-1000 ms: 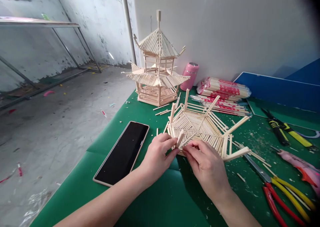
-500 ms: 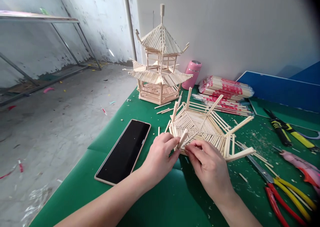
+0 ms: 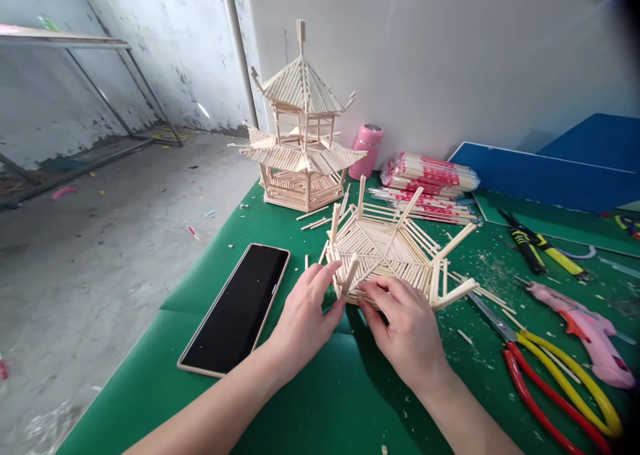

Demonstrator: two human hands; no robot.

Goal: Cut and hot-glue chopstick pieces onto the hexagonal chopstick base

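Note:
A six-sided base of pale wooden sticks point(image 3: 395, 245) lies before me, with posts slanting outward from its corners. My left hand point(image 3: 313, 305) is at its near left corner; the fingers are apart around the corner post point(image 3: 349, 276), and the thumb is close to the post's foot. On the near edge, just right of that post, my right hand point(image 3: 400, 315) pinches the base between thumb and fingers. Its fingertips partly hide what lies between them. Behind stands a two-tiered stick pagoda point(image 3: 305, 158).
A phone point(image 3: 237, 308) lies left of my left hand. To the right are red-and-yellow-handled scissors point(image 3: 540, 368), a pink glue gun point(image 3: 583, 331) and yellow-black pliers point(image 3: 545, 245). Wrapped stick bundles point(image 3: 430, 181) and a pink flask point(image 3: 367, 151) stand behind. Stick scraps litter the green tabletop point(image 3: 310, 408).
My left fingers have loosened from the corner post and spread apart. My right hand stays at the near edge. The whole view has shifted, showing more of the right side.

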